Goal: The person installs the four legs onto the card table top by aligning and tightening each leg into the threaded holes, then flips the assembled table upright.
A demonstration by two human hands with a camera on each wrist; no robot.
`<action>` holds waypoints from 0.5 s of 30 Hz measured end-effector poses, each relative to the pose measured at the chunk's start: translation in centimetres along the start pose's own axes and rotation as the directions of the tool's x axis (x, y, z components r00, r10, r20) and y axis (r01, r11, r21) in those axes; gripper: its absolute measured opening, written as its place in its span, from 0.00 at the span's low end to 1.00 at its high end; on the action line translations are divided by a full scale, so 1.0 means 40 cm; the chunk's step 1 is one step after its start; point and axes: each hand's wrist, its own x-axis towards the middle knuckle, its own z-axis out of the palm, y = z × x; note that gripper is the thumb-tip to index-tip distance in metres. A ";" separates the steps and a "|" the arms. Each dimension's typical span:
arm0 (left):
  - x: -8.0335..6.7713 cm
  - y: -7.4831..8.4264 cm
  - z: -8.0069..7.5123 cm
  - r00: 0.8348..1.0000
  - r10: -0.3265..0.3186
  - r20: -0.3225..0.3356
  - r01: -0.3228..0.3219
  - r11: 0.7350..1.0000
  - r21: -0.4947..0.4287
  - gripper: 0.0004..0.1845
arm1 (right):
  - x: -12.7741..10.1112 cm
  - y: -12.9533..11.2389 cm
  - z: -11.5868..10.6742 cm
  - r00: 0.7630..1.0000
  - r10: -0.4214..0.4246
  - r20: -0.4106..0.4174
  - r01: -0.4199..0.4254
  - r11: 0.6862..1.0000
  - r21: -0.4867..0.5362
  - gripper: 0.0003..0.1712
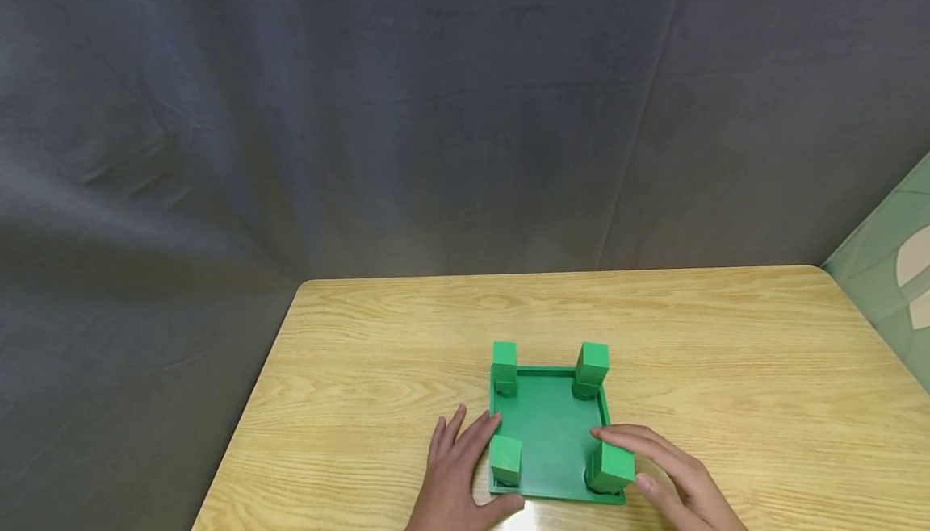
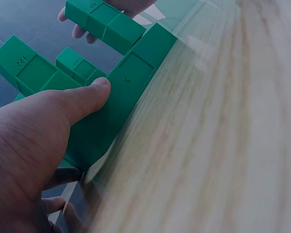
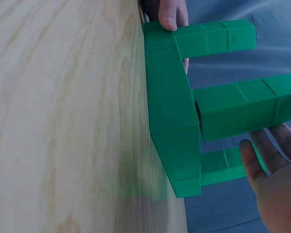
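Note:
A square green base (image 1: 555, 426) with low rims lies on the table, a green post standing at each corner. In the head view my left hand (image 1: 458, 474) holds its front-left corner, fingers along the left rim. My left thumb (image 2: 89, 94) presses the front wall, near the number-marked front-left post (image 2: 26, 65). Extended fingers of my right hand (image 1: 672, 470) reach behind the front-right post (image 1: 610, 466), the thumb just apart from it. That post leans a little, with a dark gap at its foot (image 3: 199, 114) in the right wrist view.
The base rests on a light wood-grain table (image 1: 363, 353) close to my side. Beyond the table's back edge hangs a dark grey curtain (image 1: 465, 111). A green patterned panel (image 1: 894, 281) borders the right. The back posts (image 1: 504, 361) stand upright.

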 end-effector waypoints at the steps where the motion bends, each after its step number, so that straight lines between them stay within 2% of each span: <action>1: 0.000 0.000 0.000 1.000 0.001 0.000 -0.001 1.000 0.003 0.50 | 0.000 -0.002 0.000 1.000 0.013 -0.007 -0.013 1.000 -0.015 0.37; 8: 0.002 0.002 -0.002 1.000 -0.008 0.012 0.008 1.000 -0.005 0.50 | -0.004 -0.020 0.002 0.989 0.129 -0.066 -0.134 0.987 -0.084 0.38; 15: 0.002 0.006 -0.007 0.998 -0.050 0.036 0.053 0.996 -0.068 0.52 | 0.000 -0.019 0.004 0.986 0.124 -0.109 -0.129 0.991 -0.040 0.37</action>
